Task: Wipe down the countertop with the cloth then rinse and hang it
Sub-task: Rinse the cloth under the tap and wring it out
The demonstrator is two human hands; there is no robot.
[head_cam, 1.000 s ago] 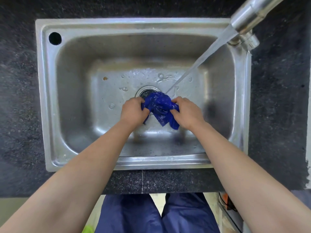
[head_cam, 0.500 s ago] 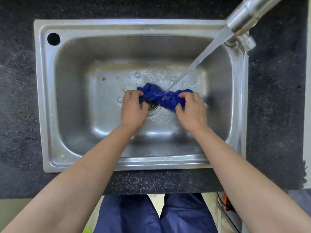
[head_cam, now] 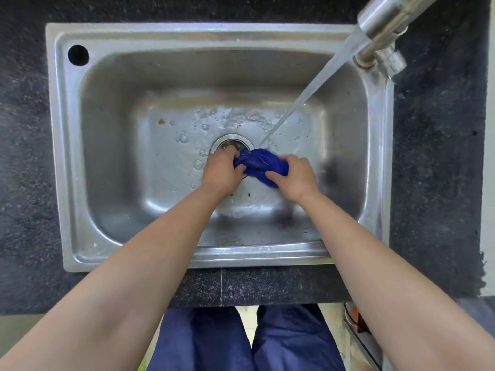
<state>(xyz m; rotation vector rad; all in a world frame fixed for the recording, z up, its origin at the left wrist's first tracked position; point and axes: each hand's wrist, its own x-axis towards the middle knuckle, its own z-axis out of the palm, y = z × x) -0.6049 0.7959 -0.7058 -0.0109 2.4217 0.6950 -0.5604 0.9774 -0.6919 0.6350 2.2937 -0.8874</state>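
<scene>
While in one sink point(head_cam: 187, 32), one cloth point(head_cam: 258, 163), left hand point(head_cam: 221, 171), right hand point(head_cam: 293, 178).

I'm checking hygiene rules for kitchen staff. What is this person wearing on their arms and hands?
Nothing visible. The left hand and right hand are bare, with no gloves, rings or watch to be seen. The arms show no sleeves up to the frame edge. Below the counter, dark blue trousers are visible.
</scene>
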